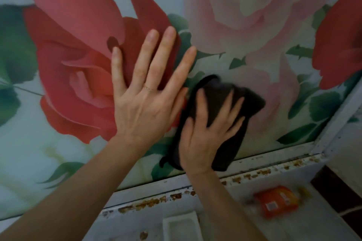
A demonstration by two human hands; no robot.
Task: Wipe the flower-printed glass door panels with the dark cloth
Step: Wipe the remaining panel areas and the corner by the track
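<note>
Presently: dark cloth (221,96), low on the glass door panel (254,25), long axis running up from your right hand (205,135); grip spread, pressing it flat; left hand (145,100) just beside, flat, empty.

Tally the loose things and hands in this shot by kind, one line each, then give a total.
2 hands: left hand flat on the glass door panel, right hand pressing the cloth
1 dark cloth
1 ring, on the left hand
1 orange packet, lower right
Total: 5
</note>
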